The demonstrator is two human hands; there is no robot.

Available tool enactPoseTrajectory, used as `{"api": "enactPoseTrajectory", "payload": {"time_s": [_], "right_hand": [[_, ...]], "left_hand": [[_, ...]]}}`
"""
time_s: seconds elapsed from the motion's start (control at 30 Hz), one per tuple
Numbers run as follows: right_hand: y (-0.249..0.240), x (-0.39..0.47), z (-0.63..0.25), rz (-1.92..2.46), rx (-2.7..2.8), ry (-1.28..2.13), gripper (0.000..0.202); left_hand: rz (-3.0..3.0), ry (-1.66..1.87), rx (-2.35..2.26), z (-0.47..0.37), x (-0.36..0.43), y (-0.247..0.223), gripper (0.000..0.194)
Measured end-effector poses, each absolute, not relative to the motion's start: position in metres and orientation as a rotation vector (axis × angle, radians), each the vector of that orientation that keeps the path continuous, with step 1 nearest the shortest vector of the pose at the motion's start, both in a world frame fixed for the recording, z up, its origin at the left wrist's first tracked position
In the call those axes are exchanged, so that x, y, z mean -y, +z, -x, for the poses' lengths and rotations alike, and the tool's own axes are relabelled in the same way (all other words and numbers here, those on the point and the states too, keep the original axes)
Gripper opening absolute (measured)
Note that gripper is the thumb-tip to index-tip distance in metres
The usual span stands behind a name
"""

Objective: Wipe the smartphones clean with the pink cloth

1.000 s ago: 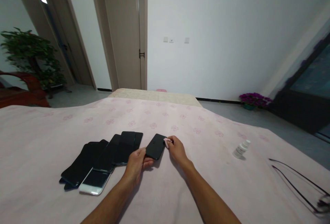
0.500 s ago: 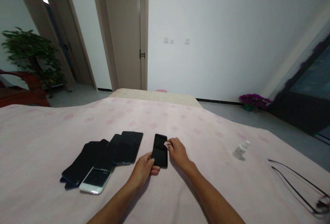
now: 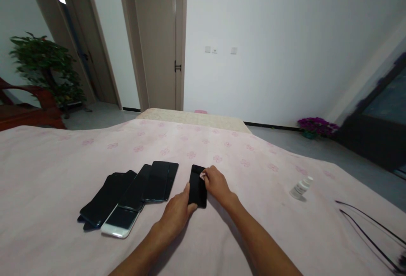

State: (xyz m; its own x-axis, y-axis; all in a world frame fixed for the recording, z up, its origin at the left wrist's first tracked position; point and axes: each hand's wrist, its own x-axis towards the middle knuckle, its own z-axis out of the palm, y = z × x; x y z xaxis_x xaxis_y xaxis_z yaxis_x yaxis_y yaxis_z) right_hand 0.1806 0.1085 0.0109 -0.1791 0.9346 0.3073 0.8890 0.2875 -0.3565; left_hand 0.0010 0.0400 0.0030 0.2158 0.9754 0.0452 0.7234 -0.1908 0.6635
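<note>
Just to the right of the fan of phones point(image 3: 133, 191), the black phone point(image 3: 198, 189) was over the flowered cover point(image 3: 253, 229), screen up; whether its back touched the fabric could not be told. The left hand point(image 3: 177, 211), on the side nearer the fan, was closed on the lower left edge, its thumb along the rim. The right hand point(image 3: 218, 183), on the side farther from the fan, had its fingertips pinched together on a small pale wad point(image 3: 202, 175), which appeared to meet the upper part of the screen. The phone looked likely to be light, stiff and thin, with a smooth front that would slide easily under damp fingers, and its glass was probably the fragile part, most at risk at the corners. The long side edges seemed the best place to grip, low down, leaving the face uncovered; the wad, by contrast, looked soft and easily crushed. No brand or lettering could be read on the black phone or on the fan. Well to the right of the fan, a white bottle point(image 3: 300, 188) leaned in view with faint printing on its label, too small to make out.
</note>
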Motion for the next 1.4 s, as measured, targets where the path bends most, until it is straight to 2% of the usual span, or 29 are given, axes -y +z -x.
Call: {"api": "enactPoseTrajectory", "payload": {"time_s": [0.17, 0.4, 0.6, 0.97, 1.23, 1.4], "right_hand": [[0.008, -0.128, -0.174, 1.698, 2.039, 0.091, 0.018], [0.011, -0.114, -0.171, 1.562, 2.195, 0.112, 0.017], [0.011, -0.139, -0.174, 1.703, 2.115, 0.018, 0.018], [0.013, -0.131, -0.155, 1.583, 2.263, 0.038, 0.017], [0.015, -0.146, -0.153, 1.747, 2.145, -0.006, 0.021], [0.016, -0.133, -0.142, 1.629, 2.249, 0.040, 0.018]], "left_hand": [[-2.066, 0.506, -1.617, -0.006, -0.039, 0.013, 0.062], [-2.150, 0.322, -1.718, -0.008, -0.040, 0.018, 0.059], [-2.215, 0.229, -1.760, -0.009, -0.038, 0.024, 0.060], [-2.193, 0.182, -1.769, -0.006, -0.038, 0.033, 0.059], [-2.202, 0.124, -1.787, -0.006, -0.039, 0.031, 0.061], [-2.202, 0.123, -1.782, -0.004, -0.041, 0.028, 0.061]]}}
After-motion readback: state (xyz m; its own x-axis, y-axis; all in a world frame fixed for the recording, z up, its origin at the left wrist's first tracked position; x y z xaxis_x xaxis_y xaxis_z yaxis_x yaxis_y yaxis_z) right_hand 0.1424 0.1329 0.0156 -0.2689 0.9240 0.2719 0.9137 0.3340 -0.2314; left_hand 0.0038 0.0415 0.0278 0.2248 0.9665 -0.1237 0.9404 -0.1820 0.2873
